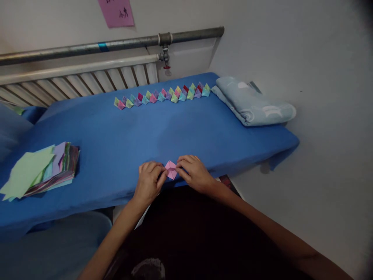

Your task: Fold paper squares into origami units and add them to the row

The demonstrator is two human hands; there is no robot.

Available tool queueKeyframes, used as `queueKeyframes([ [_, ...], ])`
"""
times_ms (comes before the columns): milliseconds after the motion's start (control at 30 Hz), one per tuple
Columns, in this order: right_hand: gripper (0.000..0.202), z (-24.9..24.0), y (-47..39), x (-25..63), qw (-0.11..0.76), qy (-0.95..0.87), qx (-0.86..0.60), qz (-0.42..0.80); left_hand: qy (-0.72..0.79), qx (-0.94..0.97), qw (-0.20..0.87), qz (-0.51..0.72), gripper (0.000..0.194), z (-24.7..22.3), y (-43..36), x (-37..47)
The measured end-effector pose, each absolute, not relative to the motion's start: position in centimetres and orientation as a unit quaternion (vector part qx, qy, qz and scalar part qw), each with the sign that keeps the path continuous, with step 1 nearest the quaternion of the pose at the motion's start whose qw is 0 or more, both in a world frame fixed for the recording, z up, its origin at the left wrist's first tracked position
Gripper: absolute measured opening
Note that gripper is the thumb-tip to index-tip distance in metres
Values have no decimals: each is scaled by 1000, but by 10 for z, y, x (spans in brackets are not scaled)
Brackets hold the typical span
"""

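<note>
The person's left hand [149, 179] pinches the left corner of a small pink folded paper [171, 175] between thumb and fingers, and the right hand [196, 173] pinches the opposite corner in the same way. Neither hand is spread; the fingertips face each other across the paper, whose creased, pointed shape shows between them.

A pale wall [314, 97] rises on the right. A blue cloth [122, 132] covers the broad flat surface in front of the person, and both hands are at its near edge. Along its far left side is a white ribbed radiator [101, 79], with a grey metal pipe [125, 45] running above it. A folded light-blue blanket [253, 103] with white patterns lies at the far right of the cloth.

At the left, well apart from the hands, lies a stack of coloured paper [65, 163], with light green sheets [27, 171] slanted across the top. The row of folded paper pieces [161, 97], in green, pink, purple, blue, yellow and red, stretches across the far part of the cloth and ends near the blanket. A pink note [121, 15] with dark handwriting is on the wall above the pipe. Smallest are the blue band [103, 46] around the pipe and the red valve handle [166, 67] below it.
</note>
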State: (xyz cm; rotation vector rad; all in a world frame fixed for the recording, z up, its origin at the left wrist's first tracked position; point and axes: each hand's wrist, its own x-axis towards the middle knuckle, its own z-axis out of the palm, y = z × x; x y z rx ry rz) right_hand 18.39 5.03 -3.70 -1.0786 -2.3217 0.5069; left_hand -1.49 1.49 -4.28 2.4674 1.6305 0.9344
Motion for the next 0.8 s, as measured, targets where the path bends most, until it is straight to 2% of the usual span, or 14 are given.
queueKeyframes([
  [167,13,-37,52,180,271,-841,-427,192,562,773,48,290,18,-43,19,-15],
  [800,14,-33,54,171,246,-826,-476,177,589,756,25,285,18,-46,24,-9],
])
